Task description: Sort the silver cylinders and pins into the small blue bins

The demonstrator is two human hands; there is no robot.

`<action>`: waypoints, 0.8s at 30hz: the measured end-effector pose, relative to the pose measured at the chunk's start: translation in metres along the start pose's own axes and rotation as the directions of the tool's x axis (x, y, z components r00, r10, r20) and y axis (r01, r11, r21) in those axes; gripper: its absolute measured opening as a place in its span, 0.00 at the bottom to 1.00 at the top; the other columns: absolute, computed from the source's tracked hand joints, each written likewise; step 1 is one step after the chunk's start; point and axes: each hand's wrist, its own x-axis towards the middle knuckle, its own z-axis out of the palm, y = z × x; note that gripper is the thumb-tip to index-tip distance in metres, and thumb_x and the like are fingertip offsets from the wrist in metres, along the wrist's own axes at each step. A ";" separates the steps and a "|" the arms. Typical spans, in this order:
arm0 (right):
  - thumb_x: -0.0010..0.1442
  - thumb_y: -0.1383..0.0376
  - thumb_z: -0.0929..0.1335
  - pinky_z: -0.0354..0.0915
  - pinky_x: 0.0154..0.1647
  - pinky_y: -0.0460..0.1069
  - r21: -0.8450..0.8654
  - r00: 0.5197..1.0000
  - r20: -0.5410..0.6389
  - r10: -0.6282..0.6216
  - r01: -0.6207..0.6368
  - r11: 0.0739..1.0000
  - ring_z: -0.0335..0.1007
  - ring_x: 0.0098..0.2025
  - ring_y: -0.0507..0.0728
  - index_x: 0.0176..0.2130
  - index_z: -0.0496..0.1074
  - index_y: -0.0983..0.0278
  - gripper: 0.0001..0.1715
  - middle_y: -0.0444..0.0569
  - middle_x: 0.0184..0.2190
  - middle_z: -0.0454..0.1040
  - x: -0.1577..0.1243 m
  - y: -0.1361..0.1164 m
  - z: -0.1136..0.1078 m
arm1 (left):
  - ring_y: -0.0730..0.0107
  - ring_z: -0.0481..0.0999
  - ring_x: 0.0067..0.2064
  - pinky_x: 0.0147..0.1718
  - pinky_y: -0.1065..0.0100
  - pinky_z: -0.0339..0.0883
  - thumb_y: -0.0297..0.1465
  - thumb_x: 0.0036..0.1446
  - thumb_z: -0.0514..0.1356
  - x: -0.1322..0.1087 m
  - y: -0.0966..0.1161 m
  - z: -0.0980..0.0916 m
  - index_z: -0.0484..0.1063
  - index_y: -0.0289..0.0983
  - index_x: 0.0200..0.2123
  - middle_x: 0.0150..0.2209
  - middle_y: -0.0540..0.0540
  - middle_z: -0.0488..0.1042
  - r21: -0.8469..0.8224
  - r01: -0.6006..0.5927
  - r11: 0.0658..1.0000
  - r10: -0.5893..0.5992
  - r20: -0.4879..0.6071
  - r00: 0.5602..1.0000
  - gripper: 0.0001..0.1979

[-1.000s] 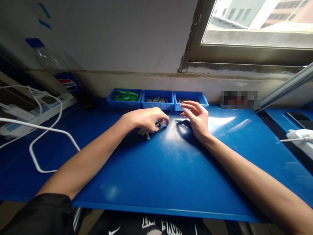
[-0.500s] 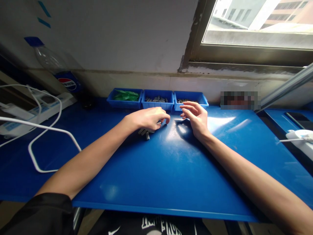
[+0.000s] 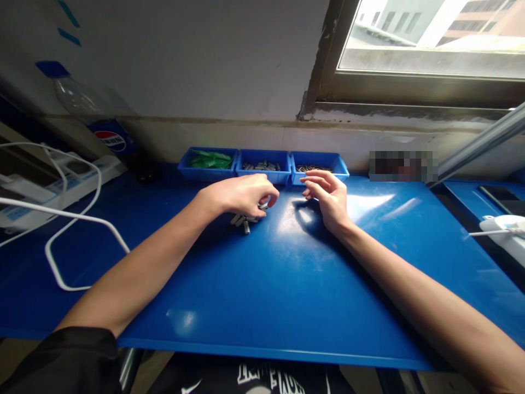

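My left hand [image 3: 246,194] is curled palm-down over a small pile of grey metal cylinders [image 3: 246,226] on the blue tabletop [image 3: 262,295]. Between its thumb and bent index finger a metal cylinder [image 3: 263,206] shows, while the other fingers are mostly hidden behind the hand. To the right, my right hand [image 3: 328,197] hovers with loosely bent, separated fingers, and nothing is visible in it. Its fingertips are in front of the right blue bin [image 3: 342,178], which holds thin metal pieces. More grey cylinders lie in the middle blue bin [image 3: 264,177].
A left blue bin [image 3: 205,174] contains green pieces. A cola bottle [image 3: 110,134] stands at the back left, near a power strip [image 3: 110,168] and a looping white cable [image 3: 86,213]. The wall and window frame [image 3: 394,90] bound the table's far side.
My left hand has shifted slightly left, and its thumb and index finger have parted, showing more of the metal cylinder between them. My right hand is nearly still.
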 end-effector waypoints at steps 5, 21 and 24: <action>0.55 0.58 0.78 0.70 0.31 0.50 0.021 1.000 0.002 0.009 -0.009 1.000 0.74 0.29 0.53 0.43 0.80 0.59 0.16 0.47 0.39 0.83 0.000 -0.001 0.000 | 0.63 0.76 0.34 0.32 0.67 0.61 0.26 0.51 0.64 0.002 0.008 0.002 0.79 0.40 0.38 0.33 0.47 0.81 -0.025 0.078 0.997 -0.077 0.043 0.996 0.09; 0.56 0.59 0.76 0.71 0.31 0.51 0.003 1.000 0.007 0.016 -0.016 1.000 0.73 0.28 0.53 0.42 0.79 0.59 0.13 0.48 0.38 0.83 0.000 -0.004 0.001 | 0.63 0.74 0.29 0.26 0.66 0.57 0.21 0.45 0.62 0.003 0.022 0.004 0.79 0.39 0.35 0.32 0.47 0.81 0.014 0.197 0.980 -0.197 -0.009 0.980 0.13; 0.56 0.60 0.75 0.71 0.32 0.51 0.009 1.000 0.009 0.016 -0.016 1.000 0.73 0.28 0.52 0.42 0.79 0.59 0.12 0.47 0.38 0.83 0.000 -0.003 0.001 | 0.65 0.76 0.31 0.27 0.68 0.60 0.22 0.45 0.62 0.001 0.020 0.000 0.80 0.39 0.36 0.32 0.47 0.81 -0.062 0.153 0.986 -0.154 -0.024 0.988 0.13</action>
